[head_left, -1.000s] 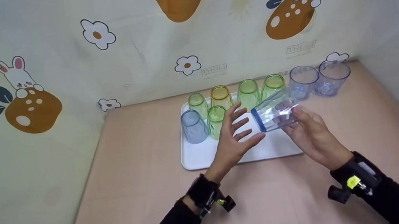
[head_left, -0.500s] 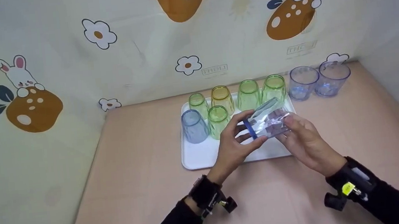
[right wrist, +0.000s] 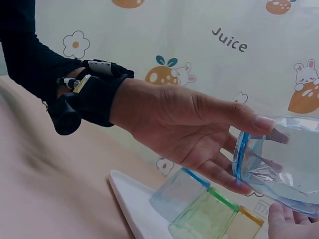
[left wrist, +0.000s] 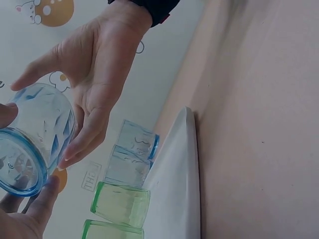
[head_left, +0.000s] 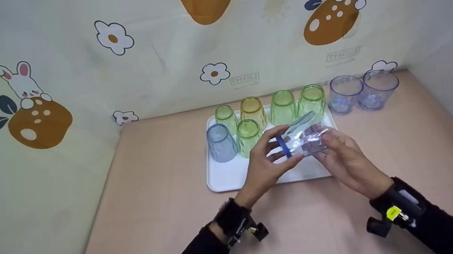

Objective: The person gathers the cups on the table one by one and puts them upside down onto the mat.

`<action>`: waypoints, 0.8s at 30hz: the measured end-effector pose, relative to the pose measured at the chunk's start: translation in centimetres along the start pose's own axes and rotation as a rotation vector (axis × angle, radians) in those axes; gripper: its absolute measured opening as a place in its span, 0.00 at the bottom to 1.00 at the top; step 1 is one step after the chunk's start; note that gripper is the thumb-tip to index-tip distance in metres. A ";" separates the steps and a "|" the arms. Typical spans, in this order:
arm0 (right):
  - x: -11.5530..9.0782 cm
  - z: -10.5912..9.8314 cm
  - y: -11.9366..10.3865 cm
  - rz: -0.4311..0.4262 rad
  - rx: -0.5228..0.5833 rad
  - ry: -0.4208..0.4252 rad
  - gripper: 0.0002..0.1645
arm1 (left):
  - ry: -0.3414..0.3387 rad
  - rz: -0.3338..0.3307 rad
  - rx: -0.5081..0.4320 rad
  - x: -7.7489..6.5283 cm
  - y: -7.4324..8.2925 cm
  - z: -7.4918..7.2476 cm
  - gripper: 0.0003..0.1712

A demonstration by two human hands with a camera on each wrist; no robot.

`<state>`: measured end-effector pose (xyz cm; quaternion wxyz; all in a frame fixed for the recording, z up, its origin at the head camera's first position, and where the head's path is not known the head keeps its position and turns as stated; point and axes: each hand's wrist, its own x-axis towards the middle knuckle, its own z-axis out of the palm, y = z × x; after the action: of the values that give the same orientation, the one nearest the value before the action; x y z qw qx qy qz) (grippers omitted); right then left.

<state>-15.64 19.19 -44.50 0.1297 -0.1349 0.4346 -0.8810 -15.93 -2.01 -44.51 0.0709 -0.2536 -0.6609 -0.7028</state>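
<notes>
A clear bluish tumbler (head_left: 304,139) is held tilted on its side between both hands, above the white tray (head_left: 222,182). My left hand (head_left: 262,167) grips its thick blue base end, thumb below and fingers round the far side; the right wrist view shows this left hand (right wrist: 184,124) at the blue ring. My right hand (head_left: 349,158) holds the wider mouth end, thumb on the near wall. From the left wrist, the right hand (left wrist: 97,74) curves round the far end of the tumbler (left wrist: 47,119). Fingers show through its clear wall.
Upside-down tumblers stand on the tray: a blue tumbler (head_left: 222,143), a yellow tumbler (head_left: 253,113) and several green ones, such as the green tumbler (head_left: 282,108). Two clear bluish tumblers (head_left: 346,93) stand upright right of the tray, against the patterned wall covering (head_left: 162,75).
The right hand has brought the tumbler down and left, and the left hand, earlier spread open beside it, has closed on the base. In the last half second hardly anything has moved.
</notes>
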 end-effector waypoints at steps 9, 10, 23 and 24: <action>0.4 -1.2 -0.1 -0.045 -0.007 0.085 0.48 | -0.013 0.051 0.107 1.0 0.8 -1.1 0.37; 0.5 -1.4 -0.2 -0.050 -0.007 0.100 0.47 | -0.014 0.059 0.125 1.2 1.0 -1.3 0.37; 1.5 -4.9 -2.1 -0.081 0.033 0.216 0.47 | 0.001 0.109 0.460 3.5 1.5 -3.9 0.35; 1.6 -5.3 -2.3 -0.086 0.033 0.223 0.47 | -0.001 0.105 0.489 3.8 1.5 -4.1 0.35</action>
<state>-19.22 23.83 -45.56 0.0447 -0.0523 0.4255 -0.9023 -19.59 -5.21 -41.47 0.1662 -0.2631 -0.7971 -0.5175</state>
